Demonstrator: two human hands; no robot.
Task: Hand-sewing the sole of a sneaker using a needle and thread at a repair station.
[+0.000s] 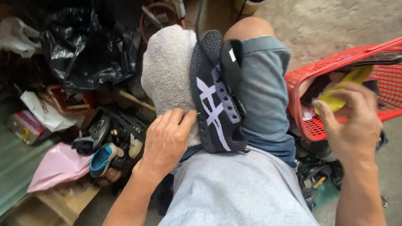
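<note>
A black sneaker (217, 96) with white stripes lies on its side across my lap, its toe toward me. It rests between a grey towel (167, 71) draped over one knee and my denim shorts (264, 96). My left hand (167, 140) presses on the towel at the sneaker's sole edge, fingers pinched together on what looks like a thin needle. My right hand (349, 121) reaches over a red plastic basket (301, 79) at the right, fingers curled around a yellow object (349, 81); it is blurred.
A pile of old shoes, including a blue one (102, 159), lies on the floor at the left. Black plastic bags (83, 50), a pink bag (58, 165) and a cardboard box (50, 203) surround it. Bare concrete floor (326, 21) shows at the upper right.
</note>
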